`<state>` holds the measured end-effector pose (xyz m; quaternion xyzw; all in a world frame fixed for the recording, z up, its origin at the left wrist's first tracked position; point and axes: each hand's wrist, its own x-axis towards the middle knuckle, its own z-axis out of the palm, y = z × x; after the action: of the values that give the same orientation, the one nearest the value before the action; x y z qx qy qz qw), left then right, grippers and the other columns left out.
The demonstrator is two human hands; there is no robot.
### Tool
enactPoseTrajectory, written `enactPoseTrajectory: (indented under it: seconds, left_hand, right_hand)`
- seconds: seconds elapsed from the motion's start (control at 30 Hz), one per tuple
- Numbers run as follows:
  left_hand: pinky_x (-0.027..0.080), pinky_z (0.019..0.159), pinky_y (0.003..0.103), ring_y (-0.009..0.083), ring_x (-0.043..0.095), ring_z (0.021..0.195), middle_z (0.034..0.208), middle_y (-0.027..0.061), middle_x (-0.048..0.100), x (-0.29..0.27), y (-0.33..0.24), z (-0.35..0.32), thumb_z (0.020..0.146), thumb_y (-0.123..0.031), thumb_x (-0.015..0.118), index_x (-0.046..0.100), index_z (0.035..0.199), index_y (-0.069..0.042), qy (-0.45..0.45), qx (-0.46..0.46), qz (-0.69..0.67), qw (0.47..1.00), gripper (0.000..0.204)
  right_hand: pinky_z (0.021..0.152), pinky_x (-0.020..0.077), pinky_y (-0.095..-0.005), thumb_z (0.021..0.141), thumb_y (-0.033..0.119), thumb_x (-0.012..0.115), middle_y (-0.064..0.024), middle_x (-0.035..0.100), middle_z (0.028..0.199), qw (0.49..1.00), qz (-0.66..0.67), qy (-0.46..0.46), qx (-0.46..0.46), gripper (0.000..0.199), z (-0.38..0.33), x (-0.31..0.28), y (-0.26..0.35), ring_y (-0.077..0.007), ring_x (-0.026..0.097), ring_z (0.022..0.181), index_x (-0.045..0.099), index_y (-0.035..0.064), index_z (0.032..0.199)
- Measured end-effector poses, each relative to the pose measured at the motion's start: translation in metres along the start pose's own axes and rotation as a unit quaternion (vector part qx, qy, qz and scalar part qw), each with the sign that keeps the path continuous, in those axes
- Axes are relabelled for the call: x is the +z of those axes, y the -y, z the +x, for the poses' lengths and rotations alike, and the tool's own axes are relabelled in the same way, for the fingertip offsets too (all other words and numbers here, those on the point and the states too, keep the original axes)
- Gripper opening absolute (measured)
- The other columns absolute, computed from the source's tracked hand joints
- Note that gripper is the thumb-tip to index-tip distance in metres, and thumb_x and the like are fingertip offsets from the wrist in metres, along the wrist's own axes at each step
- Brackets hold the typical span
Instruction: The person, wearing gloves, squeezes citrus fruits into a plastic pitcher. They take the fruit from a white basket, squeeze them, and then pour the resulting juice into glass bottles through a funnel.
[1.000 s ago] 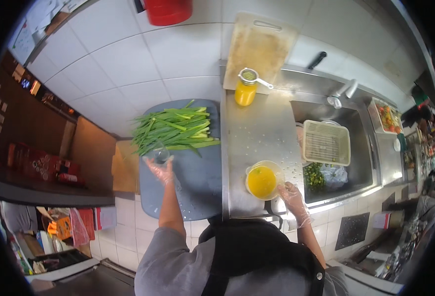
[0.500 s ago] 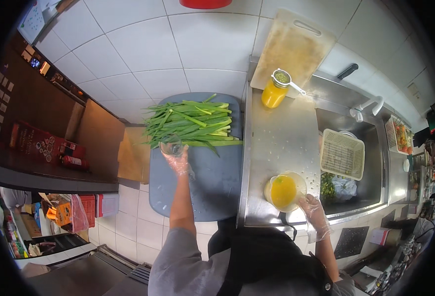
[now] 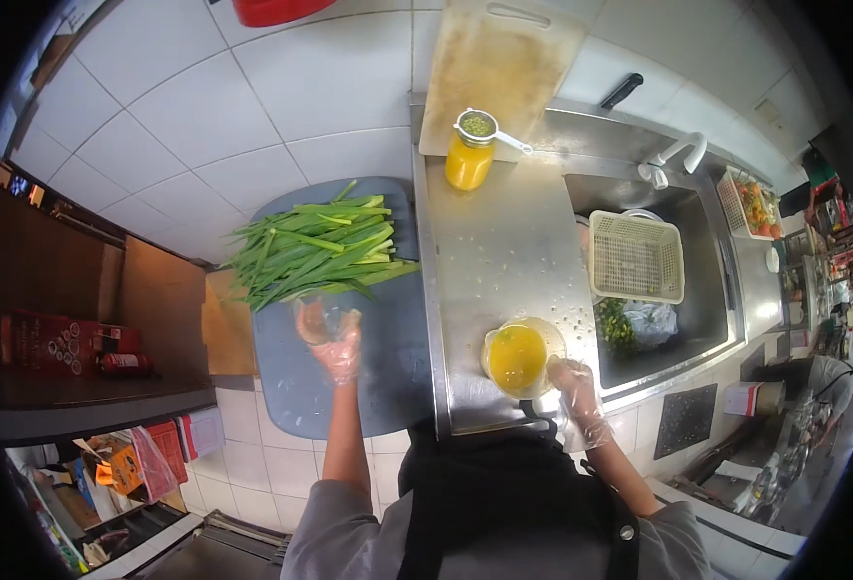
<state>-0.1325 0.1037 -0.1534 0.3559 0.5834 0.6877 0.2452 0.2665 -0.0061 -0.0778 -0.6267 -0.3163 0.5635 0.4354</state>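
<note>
My left hand (image 3: 332,350), in a clear plastic glove, is curled round a clear drinking glass (image 3: 318,317) over the grey-blue table (image 3: 281,387). Just beyond the glass lies a bundle of spring onions (image 3: 315,242), green tops pointing left. On the right, my gloved right hand (image 3: 578,394) grips the handle side of a clear plastic jug (image 3: 496,382) with yellow liquid inside. The jug is at the steel counter's near edge; whether it rests there or is lifted I cannot tell.
A jar of yellow liquid (image 3: 468,166) with a small strainer (image 3: 478,124) on top stands by a leaning cutting board (image 3: 489,68). Right of the steel counter (image 3: 485,242) is a sink (image 3: 707,319) holding a plastic basket (image 3: 634,256) and leafy greens (image 3: 616,327). A knife (image 3: 622,90) is behind.
My view has swung to the right. The left hand with the glass has drawn slightly toward me, away from the spring onions. The right hand keeps its grip on the jug.
</note>
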Motion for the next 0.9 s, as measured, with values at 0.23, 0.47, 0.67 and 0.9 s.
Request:
enactPoseTrajectory:
  seconds: [0.23, 0.47, 0.67, 0.9]
  left_hand:
    - [0.047, 0.101, 0.037, 0.0242, 0.051, 0.123, 0.131, 0.0104, 0.052, 0.091, -0.095, -0.047, 0.070, -0.008, 0.088, 0.032, 0.143, -0.007, 0.204, 0.030, -0.002, 0.979, 0.092]
    - [0.048, 0.100, 0.037, 0.0235, 0.055, 0.116, 0.126, 0.0102, 0.054, 0.178, -0.068, -0.099, 0.068, -0.015, 0.091, 0.039, 0.136, -0.004, 0.335, 0.059, 0.022, 0.940, 0.087]
    - [0.047, 0.101, 0.036, 0.0229, 0.056, 0.117, 0.127, 0.0117, 0.056, 0.204, -0.040, -0.124, 0.064, -0.018, 0.094, 0.036, 0.144, -0.002, 0.345, 0.078, 0.032, 0.935, 0.100]
    - [0.040, 0.109, 0.040, 0.0295, 0.046, 0.132, 0.145, 0.0157, 0.044, 0.189, -0.033, -0.123, 0.068, -0.019, 0.091, 0.021, 0.153, -0.002, 0.353, 0.033, 0.022, 0.935, 0.112]
  right_hand:
    - [0.061, 0.0424, -0.0236, 0.086, 0.023, 0.074, 0.0000, 0.065, 0.078, 0.999, 0.020, -0.032, -0.024, 0.030, 0.005, -0.025, 0.012, -0.0068, 0.055, 0.068, 0.069, -0.0052, 0.097]
    - [0.066, 0.0459, -0.0247, 0.083, 0.023, 0.075, -0.0030, 0.067, 0.085, 0.991, 0.043, -0.121, -0.031, 0.037, 0.017, -0.074, -0.003, -0.0097, 0.057, 0.072, 0.066, -0.0048, 0.105]
    - [0.071, 0.0502, -0.0319, 0.088, 0.032, 0.072, -0.0070, 0.068, 0.084, 0.988, -0.058, -0.005, -0.140, 0.038, 0.015, -0.098, 0.001, -0.0178, 0.063, 0.074, 0.067, -0.0023, 0.104]
    - [0.094, 0.0473, -0.0462, 0.094, 0.040, 0.062, -0.0215, 0.065, 0.119, 0.839, -0.366, -0.097, -0.390, 0.046, 0.067, -0.076, 0.131, -0.0372, 0.060, 0.113, 0.066, 0.0028, 0.120]
